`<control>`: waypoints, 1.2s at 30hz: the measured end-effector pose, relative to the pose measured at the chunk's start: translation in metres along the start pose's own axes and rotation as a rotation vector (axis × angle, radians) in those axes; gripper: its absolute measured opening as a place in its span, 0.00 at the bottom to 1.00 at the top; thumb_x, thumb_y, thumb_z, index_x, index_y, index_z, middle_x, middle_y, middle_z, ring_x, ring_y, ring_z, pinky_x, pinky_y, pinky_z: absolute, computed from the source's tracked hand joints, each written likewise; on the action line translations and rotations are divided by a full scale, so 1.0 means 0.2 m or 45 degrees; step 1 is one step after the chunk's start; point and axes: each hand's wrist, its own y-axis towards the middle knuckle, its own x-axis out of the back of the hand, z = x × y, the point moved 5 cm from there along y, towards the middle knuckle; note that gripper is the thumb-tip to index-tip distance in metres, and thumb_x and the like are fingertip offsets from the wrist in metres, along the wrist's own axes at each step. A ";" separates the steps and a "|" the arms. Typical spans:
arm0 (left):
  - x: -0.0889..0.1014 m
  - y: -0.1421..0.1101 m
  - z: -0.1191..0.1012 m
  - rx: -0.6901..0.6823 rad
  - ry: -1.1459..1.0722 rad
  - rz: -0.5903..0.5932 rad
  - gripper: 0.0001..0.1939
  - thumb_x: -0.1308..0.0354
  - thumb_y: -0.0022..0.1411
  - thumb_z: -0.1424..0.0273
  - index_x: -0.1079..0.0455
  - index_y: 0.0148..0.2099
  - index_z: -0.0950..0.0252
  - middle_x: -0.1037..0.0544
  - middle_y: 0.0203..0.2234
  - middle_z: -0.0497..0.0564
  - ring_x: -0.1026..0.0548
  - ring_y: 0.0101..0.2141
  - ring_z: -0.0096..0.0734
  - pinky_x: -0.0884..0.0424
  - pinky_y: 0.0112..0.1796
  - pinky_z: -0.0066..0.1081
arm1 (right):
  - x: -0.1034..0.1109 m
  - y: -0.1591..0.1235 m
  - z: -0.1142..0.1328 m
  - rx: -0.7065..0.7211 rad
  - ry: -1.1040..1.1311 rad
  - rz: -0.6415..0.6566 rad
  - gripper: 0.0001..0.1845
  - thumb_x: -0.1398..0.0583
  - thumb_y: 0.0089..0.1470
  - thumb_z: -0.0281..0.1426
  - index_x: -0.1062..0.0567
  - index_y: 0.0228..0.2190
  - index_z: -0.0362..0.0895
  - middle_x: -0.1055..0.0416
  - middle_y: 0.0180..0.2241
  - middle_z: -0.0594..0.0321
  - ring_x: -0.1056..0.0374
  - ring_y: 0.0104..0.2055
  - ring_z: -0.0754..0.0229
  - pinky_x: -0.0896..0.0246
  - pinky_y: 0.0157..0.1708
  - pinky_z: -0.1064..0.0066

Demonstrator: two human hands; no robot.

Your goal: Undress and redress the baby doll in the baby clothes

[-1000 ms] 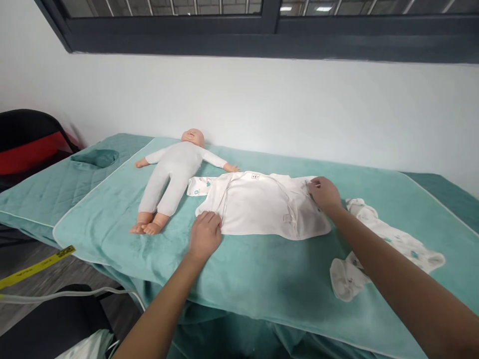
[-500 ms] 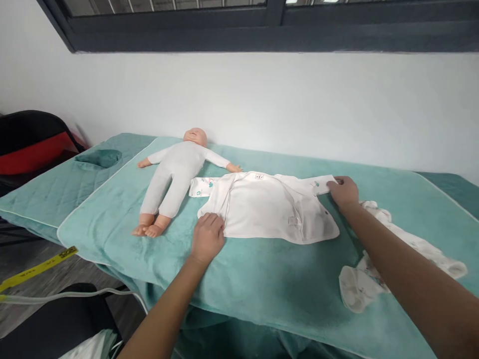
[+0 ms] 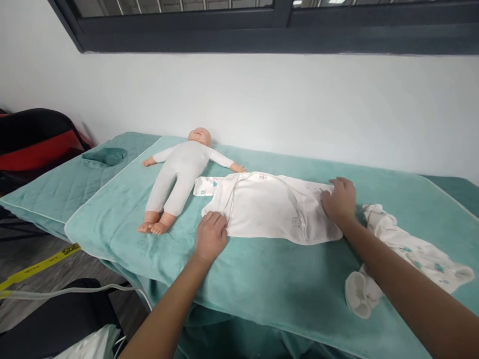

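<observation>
A white baby shirt (image 3: 262,209) lies spread open on the green cover, with a printed left sleeve and a small label at its neck. At its lower left edge, my left hand (image 3: 211,234) has its fingers curled down on the fabric. My right hand (image 3: 341,198) is over the right sleeve and side of the shirt, thumb and fingers apart, hiding most of that sleeve. Left of the shirt, a baby doll (image 3: 185,167) in a white body suit lies on its back, arms spread. One doll hand is just above the shirt's left sleeve.
White printed baby pants (image 3: 415,247) lie crumpled at the right, partly behind my right forearm. The green cover (image 3: 284,284) drapes over the bed's front edge. A small green pillow (image 3: 107,156) is at the far left. A wall and window frame stand behind; chairs are at the left.
My right hand has let go of the right sleeve's end and shifted inward over the sleeve. My left hand stays on the shirt's lower left edge. The view has shifted slightly.
</observation>
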 end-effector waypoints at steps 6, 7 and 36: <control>0.01 0.00 0.01 0.025 -0.044 -0.070 0.10 0.52 0.59 0.81 0.34 0.33 0.62 0.26 0.31 0.52 0.31 0.37 0.38 0.34 0.40 0.37 | -0.01 -0.17 0.37 0.474 0.057 0.047 0.25 0.48 0.57 0.30 0.32 0.55 0.39 0.40 0.62 0.46 0.48 0.65 0.44 0.52 0.64 0.51; 0.01 0.00 0.01 0.027 -0.054 -0.073 0.10 0.52 0.60 0.81 0.34 0.33 0.62 0.26 0.32 0.53 0.31 0.38 0.39 0.34 0.41 0.37 | -0.02 -0.21 0.46 0.548 0.082 0.086 0.24 0.48 0.58 0.30 0.32 0.55 0.39 0.40 0.62 0.47 0.48 0.65 0.45 0.52 0.64 0.51; 0.53 0.29 1.12 1.102 -0.601 0.040 0.22 0.42 0.59 0.59 0.30 0.53 0.64 0.25 0.52 0.59 0.26 0.50 0.47 0.31 0.51 0.43 | -0.80 0.13 1.95 0.225 0.704 0.590 0.37 0.40 0.53 0.47 0.37 0.59 0.41 0.33 0.58 0.44 0.35 0.58 0.42 0.39 0.56 0.48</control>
